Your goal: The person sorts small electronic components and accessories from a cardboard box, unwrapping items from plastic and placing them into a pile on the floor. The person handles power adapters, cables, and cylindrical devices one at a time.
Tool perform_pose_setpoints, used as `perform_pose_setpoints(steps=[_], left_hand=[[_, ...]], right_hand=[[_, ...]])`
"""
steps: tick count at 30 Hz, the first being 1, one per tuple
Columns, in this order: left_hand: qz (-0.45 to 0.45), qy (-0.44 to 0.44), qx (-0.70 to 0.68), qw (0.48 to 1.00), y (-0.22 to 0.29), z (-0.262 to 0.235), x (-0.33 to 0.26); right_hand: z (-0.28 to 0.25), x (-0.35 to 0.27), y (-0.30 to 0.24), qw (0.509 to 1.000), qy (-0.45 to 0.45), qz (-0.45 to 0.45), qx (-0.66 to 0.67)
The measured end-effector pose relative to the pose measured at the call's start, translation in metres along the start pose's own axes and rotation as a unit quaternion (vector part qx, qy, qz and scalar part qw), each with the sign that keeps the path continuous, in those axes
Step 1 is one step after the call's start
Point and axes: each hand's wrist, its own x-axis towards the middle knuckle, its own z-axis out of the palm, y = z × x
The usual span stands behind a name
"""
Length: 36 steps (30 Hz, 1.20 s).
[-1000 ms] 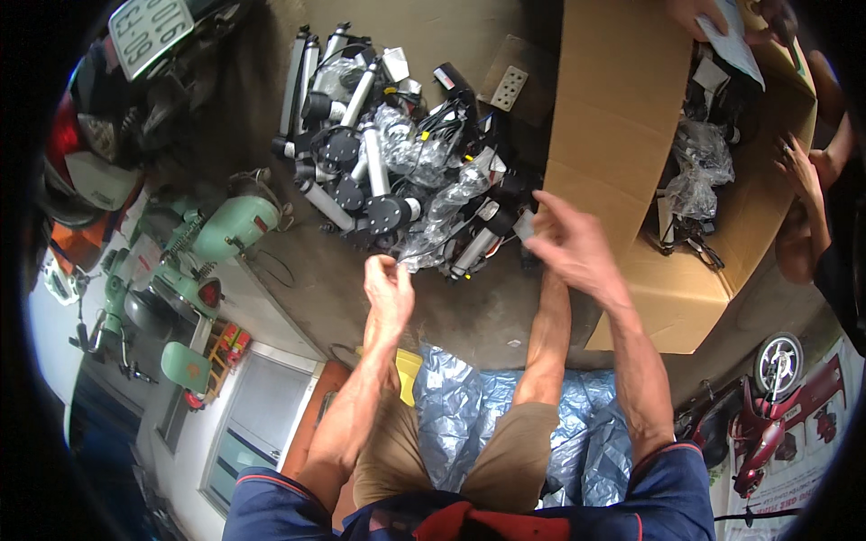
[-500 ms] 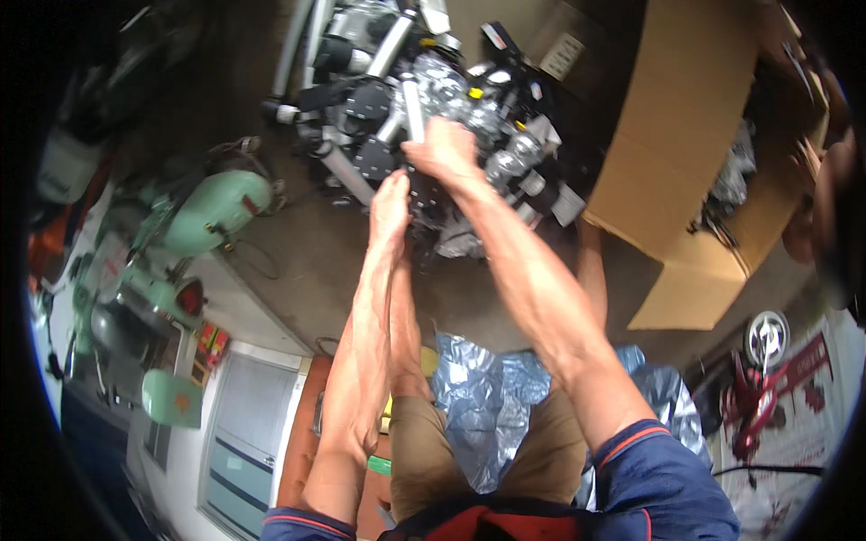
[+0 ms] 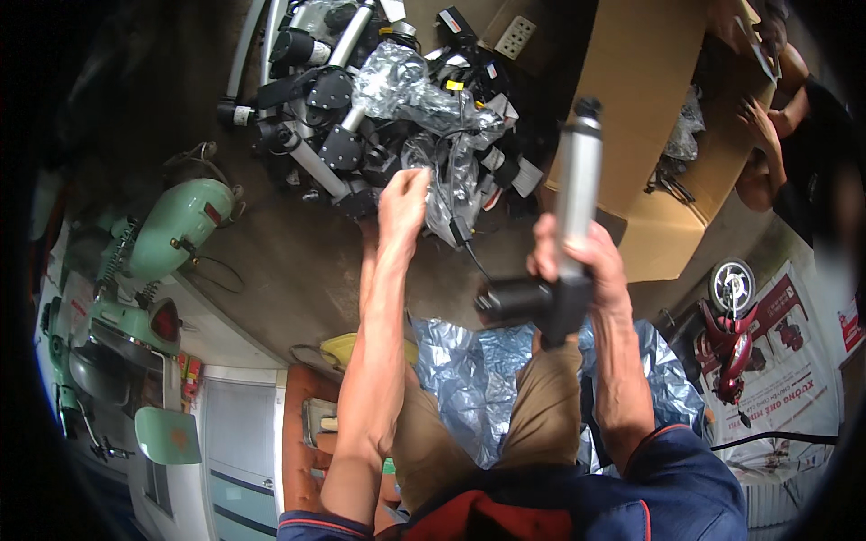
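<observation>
My right hand (image 3: 606,261) is wrapped round a linear actuator (image 3: 577,185), a silver tube with a black motor at its lower end, held upright above my knees and blurred by motion. A thin dark cable with a small black connector (image 3: 461,232) runs from near the motor toward the pile. My left hand (image 3: 401,215) is closed in a pinch at the pile's near edge, its fingertips against a clear plastic bag (image 3: 440,194); what they grip is hidden. More actuators (image 3: 316,167) with silver tubes and black housings lie heaped with crumpled clear plastic (image 3: 392,81).
An open cardboard box (image 3: 622,135) stands at the right, with another person's hand (image 3: 762,131) at its far side. A power strip (image 3: 515,37) lies behind the pile. Silver plastic sheeting (image 3: 469,379) lies around my legs. A green scooter (image 3: 180,230) stands left.
My right hand has pulled back from the pile toward me and to the right, raising an actuator. My left hand has stayed close to the pile, now against the clear plastic.
</observation>
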Motion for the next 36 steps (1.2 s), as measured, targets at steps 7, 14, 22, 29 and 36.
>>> perform_pose_setpoints(steps=[7,14,22,29,36], left_hand=[[-0.186,-0.096,0.01,0.978,0.04,0.101,0.012],[-0.182,-0.055,-0.328,0.925,0.037,0.146,0.005],[-0.105,-0.158,-0.172,0.967,0.077,0.063,-0.108],[0.23,-0.131,0.302,0.916,0.104,0.082,-0.262],[0.21,-0.373,0.489,0.76,0.114,0.087,-0.357]], right_hand=[[-0.055,-0.131,0.012,0.88,-0.139,0.026,0.453],[-0.057,-0.178,0.035,0.871,-0.173,0.096,0.45],[-0.117,-0.152,0.048,0.923,0.009,0.128,0.362],[-0.1,-0.093,0.034,0.948,-0.125,0.116,0.27],[-0.11,-0.14,0.025,0.927,-0.298,0.152,0.171]])
